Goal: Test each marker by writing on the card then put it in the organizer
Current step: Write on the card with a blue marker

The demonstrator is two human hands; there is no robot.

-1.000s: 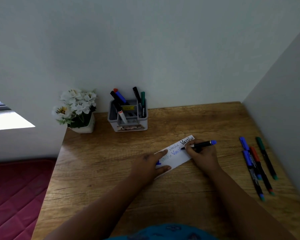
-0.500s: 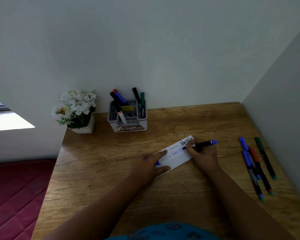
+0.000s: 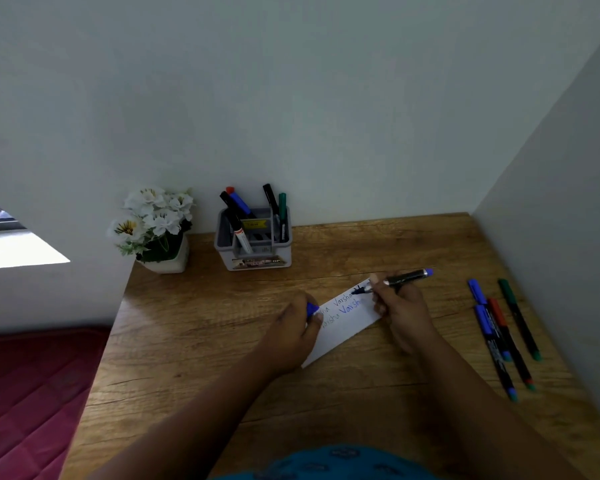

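left hand lifted off card, fingers now curled (gripping blue cap)

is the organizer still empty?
No, the organizer at the back of the desk already holds several markers, standing in its compartments.

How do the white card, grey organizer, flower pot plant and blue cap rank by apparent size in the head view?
1. Flower pot plant
2. Grey organizer and white card: they look alike, and the hands cover part of the card, so no ranking.
3. Blue cap, smallest, mostly hidden in the left hand.
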